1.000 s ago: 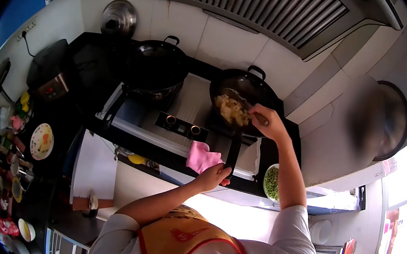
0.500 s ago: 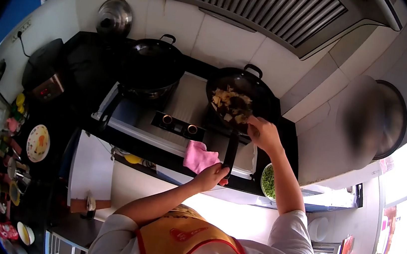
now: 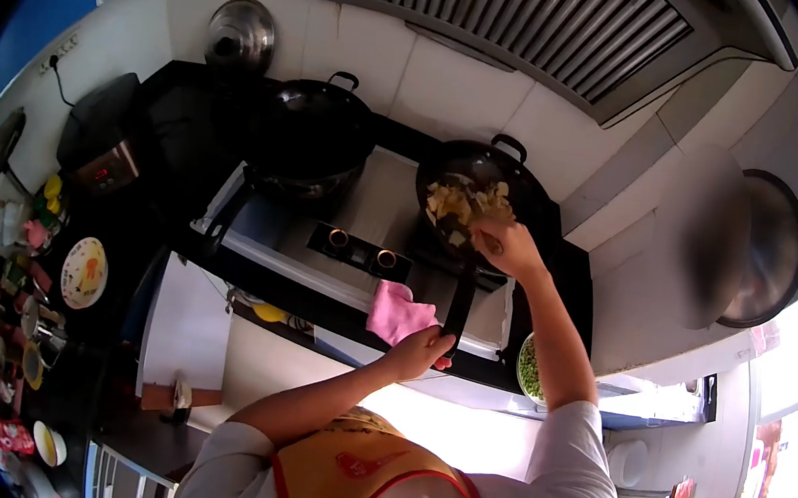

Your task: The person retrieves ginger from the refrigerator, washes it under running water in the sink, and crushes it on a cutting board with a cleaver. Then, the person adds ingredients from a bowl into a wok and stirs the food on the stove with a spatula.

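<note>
My left hand [image 3: 425, 349] is closed round the black handle [image 3: 461, 310] of the right-hand wok [image 3: 534, 201]. A pink cloth [image 3: 398, 314] lies just left of that hand. Over the near side of the wok, my right hand [image 3: 507, 249] is closed round the brown handle [image 3: 492, 244] of a spatula, whose lower part is mostly hidden among pale sliced food [image 3: 453, 202]. Partly behind my right forearm stands a bowl of chopped green food [image 3: 529, 368].
A second wok [image 3: 309, 135] stands on the left burner, with a steel lid [image 3: 241, 36] behind it. Further left are a black cooker [image 3: 101, 141] and a patterned plate [image 3: 84, 272]. A range hood [image 3: 504, 15] hangs above; a round lid [image 3: 769, 252] is at the right wall.
My right hand has moved a little with the spatula, and the food in the wok has shifted and spread. My left hand has kept its hold on the wok handle. The view has shifted slightly.
</note>
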Available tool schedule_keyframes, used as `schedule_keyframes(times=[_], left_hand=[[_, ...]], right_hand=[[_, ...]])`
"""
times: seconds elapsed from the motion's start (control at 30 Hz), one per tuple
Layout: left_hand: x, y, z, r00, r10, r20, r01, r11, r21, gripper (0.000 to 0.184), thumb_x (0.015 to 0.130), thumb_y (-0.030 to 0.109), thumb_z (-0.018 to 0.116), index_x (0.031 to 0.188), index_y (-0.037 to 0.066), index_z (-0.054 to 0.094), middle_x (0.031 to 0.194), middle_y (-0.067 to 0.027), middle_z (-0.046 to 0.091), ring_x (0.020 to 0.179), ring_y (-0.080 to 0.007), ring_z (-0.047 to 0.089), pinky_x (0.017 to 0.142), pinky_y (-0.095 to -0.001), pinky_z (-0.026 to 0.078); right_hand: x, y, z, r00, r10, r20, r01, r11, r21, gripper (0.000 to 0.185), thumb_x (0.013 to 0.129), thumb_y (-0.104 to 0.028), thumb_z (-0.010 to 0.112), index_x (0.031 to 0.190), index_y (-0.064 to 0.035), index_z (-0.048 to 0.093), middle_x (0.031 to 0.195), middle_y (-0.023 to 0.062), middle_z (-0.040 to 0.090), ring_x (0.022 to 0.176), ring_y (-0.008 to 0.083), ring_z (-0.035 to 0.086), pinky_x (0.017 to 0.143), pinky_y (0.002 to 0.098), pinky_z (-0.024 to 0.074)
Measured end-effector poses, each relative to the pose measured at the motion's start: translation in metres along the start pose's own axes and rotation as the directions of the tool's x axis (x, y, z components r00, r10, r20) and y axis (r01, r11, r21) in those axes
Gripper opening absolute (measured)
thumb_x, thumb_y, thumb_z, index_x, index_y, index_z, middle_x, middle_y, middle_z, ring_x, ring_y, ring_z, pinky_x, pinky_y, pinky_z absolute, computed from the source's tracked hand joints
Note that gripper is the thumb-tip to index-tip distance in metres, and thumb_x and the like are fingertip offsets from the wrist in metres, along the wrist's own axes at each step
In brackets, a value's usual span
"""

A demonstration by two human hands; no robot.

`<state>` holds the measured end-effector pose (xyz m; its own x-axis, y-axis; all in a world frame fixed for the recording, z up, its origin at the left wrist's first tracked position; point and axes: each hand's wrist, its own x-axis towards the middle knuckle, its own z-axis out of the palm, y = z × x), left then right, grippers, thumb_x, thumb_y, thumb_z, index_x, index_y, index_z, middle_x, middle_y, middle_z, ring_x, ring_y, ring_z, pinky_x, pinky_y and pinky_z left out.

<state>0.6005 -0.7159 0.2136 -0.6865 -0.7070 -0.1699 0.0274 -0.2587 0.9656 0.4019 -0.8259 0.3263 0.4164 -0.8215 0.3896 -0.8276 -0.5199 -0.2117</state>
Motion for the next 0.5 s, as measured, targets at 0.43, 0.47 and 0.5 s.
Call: schedule_keyframes(times=[0.43,0.47,0.5], left_hand=[[0.002,-0.001,-0.002,0.998,0.041,0.048,-0.041,0.999,0.004,0.036,0.094,0.036,0.041,0.091,0.002,0.052,0.078,-0.0068,0.061,0.071,-0.0117,0.061,0.068,-0.0234,0.048],[0.001,-0.001,-0.001,0.999,0.032,0.042,-0.032,0.999,-0.012,0.036,0.095,0.036,0.041,0.09,0.002,0.052,0.078,-0.0071,0.062,0.07,-0.0116,0.061,0.068,-0.0234,0.048],[0.001,-0.002,-0.001,0.998,0.036,0.042,-0.036,0.999,-0.016,0.036,0.095,0.036,0.041,0.09,0.002,0.052,0.078,-0.0071,0.062,0.07,-0.0116,0.061,0.068,-0.0234,0.048]], right_hand=[[-0.041,-0.084,-0.089,0.976,-0.021,0.216,0.04,0.996,-0.083,0.006,0.069,-0.011,0.06,0.074,-0.0114,0.062,0.066,0.0048,0.06,0.058,0.0231,0.059,0.05,0.033,0.0447],[-0.042,-0.071,-0.073,0.982,0.022,0.189,0.004,0.991,-0.135,0.007,0.069,-0.012,0.06,0.076,-0.0119,0.062,0.065,0.0052,0.06,0.059,0.0236,0.059,0.052,0.0332,0.0459],[-0.042,-0.057,-0.058,0.985,0.061,0.159,-0.031,0.982,-0.186,0.009,0.069,-0.012,0.06,0.078,-0.0123,0.062,0.065,0.0055,0.06,0.06,0.0241,0.06,0.053,0.0334,0.0471]])
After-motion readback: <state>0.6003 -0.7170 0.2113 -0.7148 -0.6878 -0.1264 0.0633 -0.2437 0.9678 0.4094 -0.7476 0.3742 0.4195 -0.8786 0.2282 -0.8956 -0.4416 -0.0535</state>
